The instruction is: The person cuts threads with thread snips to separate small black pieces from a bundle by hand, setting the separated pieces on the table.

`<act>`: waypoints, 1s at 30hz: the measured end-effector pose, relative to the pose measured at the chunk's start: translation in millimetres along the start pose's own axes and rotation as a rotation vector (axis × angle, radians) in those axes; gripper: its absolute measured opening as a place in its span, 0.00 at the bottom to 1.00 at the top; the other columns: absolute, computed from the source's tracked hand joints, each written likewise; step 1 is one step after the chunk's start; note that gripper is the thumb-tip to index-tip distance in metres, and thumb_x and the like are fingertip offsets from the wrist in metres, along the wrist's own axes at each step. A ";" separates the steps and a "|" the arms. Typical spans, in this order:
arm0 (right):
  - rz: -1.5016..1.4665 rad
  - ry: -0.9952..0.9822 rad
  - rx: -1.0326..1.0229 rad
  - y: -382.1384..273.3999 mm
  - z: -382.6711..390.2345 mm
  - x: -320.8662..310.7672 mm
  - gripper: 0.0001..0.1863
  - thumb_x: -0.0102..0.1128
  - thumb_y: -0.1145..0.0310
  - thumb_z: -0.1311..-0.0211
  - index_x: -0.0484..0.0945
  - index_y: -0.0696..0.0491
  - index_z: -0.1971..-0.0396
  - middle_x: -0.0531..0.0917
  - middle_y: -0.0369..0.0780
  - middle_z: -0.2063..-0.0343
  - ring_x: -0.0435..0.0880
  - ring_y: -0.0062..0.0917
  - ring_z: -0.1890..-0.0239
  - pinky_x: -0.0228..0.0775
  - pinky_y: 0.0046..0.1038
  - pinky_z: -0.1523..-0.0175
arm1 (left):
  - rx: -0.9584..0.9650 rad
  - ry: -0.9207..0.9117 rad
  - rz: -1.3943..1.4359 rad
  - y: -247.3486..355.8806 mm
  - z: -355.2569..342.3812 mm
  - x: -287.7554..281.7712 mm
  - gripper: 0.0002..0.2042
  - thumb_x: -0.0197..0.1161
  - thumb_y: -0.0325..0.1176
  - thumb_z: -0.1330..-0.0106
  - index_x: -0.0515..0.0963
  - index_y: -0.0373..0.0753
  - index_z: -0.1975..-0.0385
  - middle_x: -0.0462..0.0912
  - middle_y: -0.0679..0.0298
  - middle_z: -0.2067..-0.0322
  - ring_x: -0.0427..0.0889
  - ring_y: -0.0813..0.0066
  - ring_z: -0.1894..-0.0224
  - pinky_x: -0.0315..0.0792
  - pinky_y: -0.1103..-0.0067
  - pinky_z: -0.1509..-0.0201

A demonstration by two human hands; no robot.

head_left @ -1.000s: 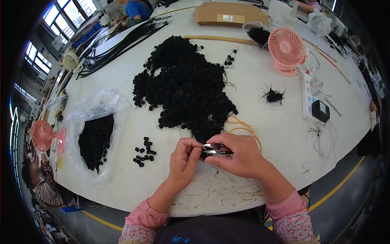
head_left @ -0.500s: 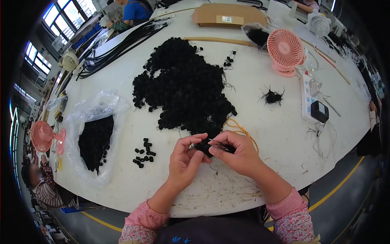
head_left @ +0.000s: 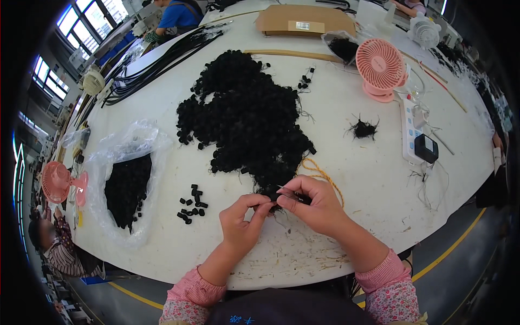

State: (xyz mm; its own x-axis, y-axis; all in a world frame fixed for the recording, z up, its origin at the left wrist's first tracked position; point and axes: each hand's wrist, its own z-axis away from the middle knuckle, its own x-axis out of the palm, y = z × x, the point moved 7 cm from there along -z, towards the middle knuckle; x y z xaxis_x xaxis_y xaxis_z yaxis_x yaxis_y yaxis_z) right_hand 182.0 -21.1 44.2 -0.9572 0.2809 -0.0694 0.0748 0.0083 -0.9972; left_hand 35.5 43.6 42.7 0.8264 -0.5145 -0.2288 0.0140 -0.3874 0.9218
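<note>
Near the front of the white table, my two hands meet at the low end of a big heap of small black pieces with loose threads. Thumb and forefinger of my left hand are pinched on a small black piece, mostly hidden by the fingertips. My right hand is closed around small thread snips, whose metal tips point left toward that piece. Left of my hands lies a small group of loose black pieces. An orange cord curls beside my right hand.
At the left sits a clear plastic bag with many black pieces. A thread clump, pink fan and white power strip stand right. Farther back are a cardboard box and black strips. Other people sit around.
My left hand has shifted slightly down and its fingers have drawn together into a pinch. The right hand stays nearly in place with the snips.
</note>
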 end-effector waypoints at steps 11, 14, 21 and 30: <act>-0.320 -0.097 0.072 0.5 -1.5 5.2 0.07 0.62 0.72 0.39 0.76 0.59 0.65 0.81 0.34 0.72 0.78 0.14 0.67 0.70 0.19 0.60 | -0.146 0.017 0.607 -4.8 2.3 18.1 0.06 0.57 0.21 0.34 0.70 0.31 0.60 0.80 0.60 0.69 0.81 0.75 0.66 0.77 0.81 0.62; -0.416 -0.157 0.085 0.6 0.1 11.0 0.06 0.60 0.72 0.37 0.76 0.59 0.65 0.81 0.35 0.72 0.78 0.14 0.67 0.71 0.19 0.60 | -0.184 -0.056 0.619 -10.1 2.5 17.3 0.06 0.55 0.22 0.33 0.69 0.32 0.59 0.79 0.60 0.68 0.80 0.76 0.68 0.76 0.82 0.64; -0.262 -0.132 0.012 6.4 1.2 10.9 0.11 0.63 0.66 0.38 0.76 0.56 0.61 0.80 0.35 0.74 0.79 0.17 0.69 0.71 0.20 0.61 | -0.416 -0.079 0.619 -25.6 5.3 13.9 0.04 0.58 0.25 0.34 0.71 0.35 0.63 0.78 0.65 0.75 0.73 0.86 0.75 0.65 0.88 0.74; 0.829 0.116 -0.630 -57.3 12.4 -5.6 0.13 0.67 0.65 0.50 0.81 0.46 0.62 0.76 0.33 0.80 0.76 0.26 0.79 0.64 0.28 0.75 | -0.468 0.015 0.691 -27.4 1.2 5.5 0.04 0.59 0.28 0.34 0.72 0.38 0.65 0.74 0.71 0.80 0.65 0.89 0.81 0.57 0.90 0.78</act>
State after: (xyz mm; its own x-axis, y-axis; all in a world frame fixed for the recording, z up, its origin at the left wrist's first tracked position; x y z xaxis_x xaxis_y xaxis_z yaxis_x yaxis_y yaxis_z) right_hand 179.6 -35.0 101.4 -0.5094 0.5168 -0.6880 0.8592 0.2603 -0.4405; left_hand 39.0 50.5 15.8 0.7418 -0.5086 0.4370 -0.2692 0.3710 0.8887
